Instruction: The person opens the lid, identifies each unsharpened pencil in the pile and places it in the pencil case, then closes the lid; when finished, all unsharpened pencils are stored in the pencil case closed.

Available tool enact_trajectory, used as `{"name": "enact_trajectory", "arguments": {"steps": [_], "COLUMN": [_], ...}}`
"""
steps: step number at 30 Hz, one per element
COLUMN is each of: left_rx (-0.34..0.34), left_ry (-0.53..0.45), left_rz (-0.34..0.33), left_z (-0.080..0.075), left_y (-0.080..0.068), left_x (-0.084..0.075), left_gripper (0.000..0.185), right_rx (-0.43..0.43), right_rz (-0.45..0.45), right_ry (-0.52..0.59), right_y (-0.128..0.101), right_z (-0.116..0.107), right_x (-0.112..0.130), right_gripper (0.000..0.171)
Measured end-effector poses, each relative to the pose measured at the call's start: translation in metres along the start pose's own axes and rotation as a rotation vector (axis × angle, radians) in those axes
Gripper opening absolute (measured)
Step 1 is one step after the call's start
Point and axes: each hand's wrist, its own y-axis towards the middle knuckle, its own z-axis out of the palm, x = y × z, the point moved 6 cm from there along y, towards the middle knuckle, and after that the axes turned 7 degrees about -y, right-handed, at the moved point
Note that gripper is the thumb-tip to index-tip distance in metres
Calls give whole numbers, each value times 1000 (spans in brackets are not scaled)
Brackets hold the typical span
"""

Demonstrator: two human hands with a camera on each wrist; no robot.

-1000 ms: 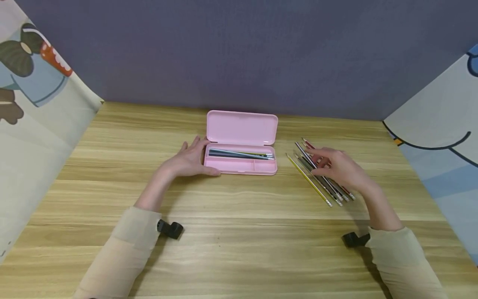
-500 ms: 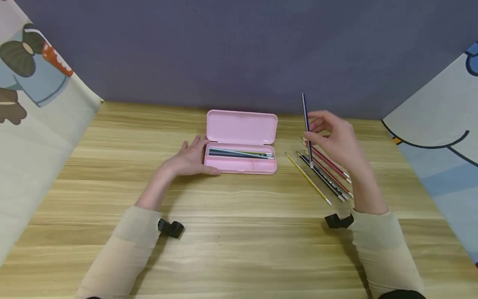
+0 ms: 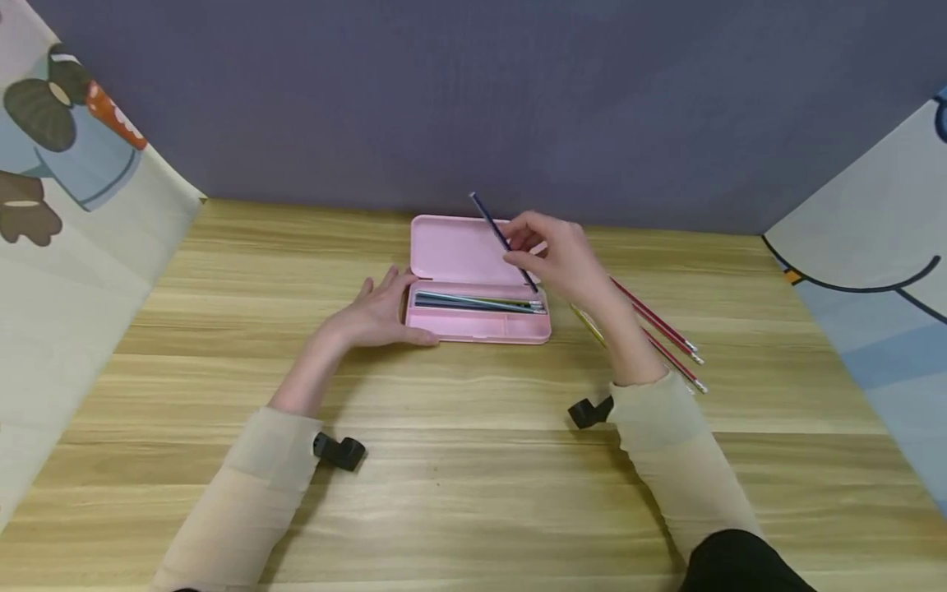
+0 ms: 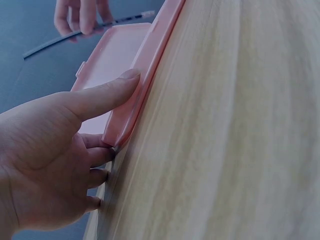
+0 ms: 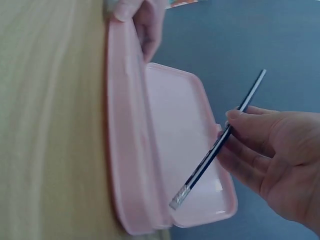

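An open pink pencil case lies on the wooden table, lid tilted back, with several pencils in its rear compartment. My left hand holds the case's left end, thumb along the front wall and forefinger at the back corner; its other fingers are spread. Above the right part of the case, my right hand pinches a dark striped pencil between thumb and fingers. The pencil slants, its silver eraser end low and to the right in the head view, its other end raised before the dark wall.
Right of the case lie red pencils and a yellow pencil, partly hidden under my right forearm. A dark partition stands behind the table. Black wrist mounts stick out from both sleeves.
My right hand has picked the striped pencil from the loose pile, lifted it and carried it left over the case. The left hand has stayed on the case.
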Motion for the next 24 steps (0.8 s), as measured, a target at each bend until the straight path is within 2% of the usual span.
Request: {"name": "enact_trajectory", "arguments": {"steps": [7, 11, 16, 24], "left_rx": [-6, -9, -7, -4], "left_ry": [10, 8, 8, 0], "left_rz": [-6, -7, -6, 17], "left_z": [-1, -2, -3, -1], "left_y": [-3, -4, -5, -4], "left_x": [0, 0, -1, -1], "left_gripper": [110, 110, 110, 106], "right_rx": [191, 254, 285, 265], "right_rz": [-96, -113, -107, -99], "right_ry": [-170, -251, -277, -278], "right_y": [11, 11, 10, 6], "right_z": [40, 54, 64, 64], "right_x": [2, 2, 0, -5], "right_gripper": [19, 24, 32, 32]}}
